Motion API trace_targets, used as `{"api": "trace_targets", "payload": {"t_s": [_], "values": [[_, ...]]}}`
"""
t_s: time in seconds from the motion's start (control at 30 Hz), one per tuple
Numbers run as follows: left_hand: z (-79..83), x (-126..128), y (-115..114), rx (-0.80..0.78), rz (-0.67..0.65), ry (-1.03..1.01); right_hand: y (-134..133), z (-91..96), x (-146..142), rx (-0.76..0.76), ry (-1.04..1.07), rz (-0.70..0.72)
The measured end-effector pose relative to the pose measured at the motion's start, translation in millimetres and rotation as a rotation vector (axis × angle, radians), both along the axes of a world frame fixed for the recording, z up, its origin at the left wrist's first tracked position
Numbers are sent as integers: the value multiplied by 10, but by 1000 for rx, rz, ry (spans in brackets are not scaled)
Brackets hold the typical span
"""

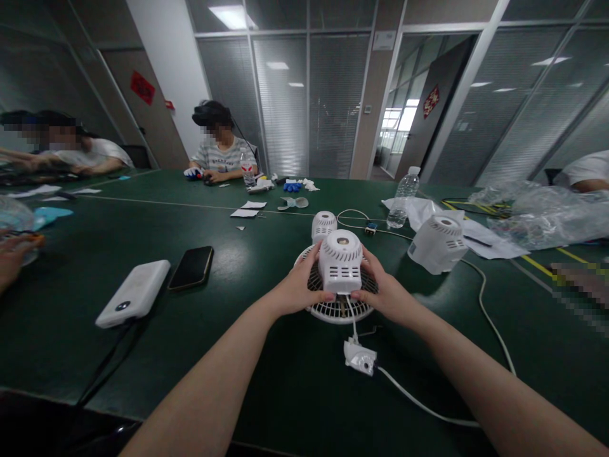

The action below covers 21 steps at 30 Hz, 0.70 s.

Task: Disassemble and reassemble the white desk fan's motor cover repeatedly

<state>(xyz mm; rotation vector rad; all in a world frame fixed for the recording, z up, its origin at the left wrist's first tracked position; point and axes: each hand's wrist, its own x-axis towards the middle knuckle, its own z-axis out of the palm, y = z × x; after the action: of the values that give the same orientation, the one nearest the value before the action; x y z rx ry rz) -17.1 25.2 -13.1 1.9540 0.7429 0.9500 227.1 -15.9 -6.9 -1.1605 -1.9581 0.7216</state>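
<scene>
Both my hands are wrapped around a white slotted fan motor housing [340,259], which sits over a round white fan grille [335,312]. My left hand [301,282] grips its left side, with the thumb at the front lower edge. On the opposite side my right hand [383,287] holds it in the same way. A thin white wire runs from under the housing to a small white switch box [360,357] on the table. From that box a white cord [423,406] leads off to the right. Just behind stands another similar white housing [324,223].
A third white housing [438,244] and a plastic bottle [404,198] stand to the right, near crumpled clear plastic [547,212]. At left lie a phone [191,268] and a white power bank [136,292]. A co-worker [221,152] sits across the green table [200,355].
</scene>
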Motion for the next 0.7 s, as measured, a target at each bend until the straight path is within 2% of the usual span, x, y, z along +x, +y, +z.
{"api": "trace_targets", "payload": {"t_s": [0.4,0.7], "values": [[1,-10,-5,7,-11,31,28,8,44,-12,1,-11],[30,-43,19,75,37,266,44,-54,65,9,41,36]]}}
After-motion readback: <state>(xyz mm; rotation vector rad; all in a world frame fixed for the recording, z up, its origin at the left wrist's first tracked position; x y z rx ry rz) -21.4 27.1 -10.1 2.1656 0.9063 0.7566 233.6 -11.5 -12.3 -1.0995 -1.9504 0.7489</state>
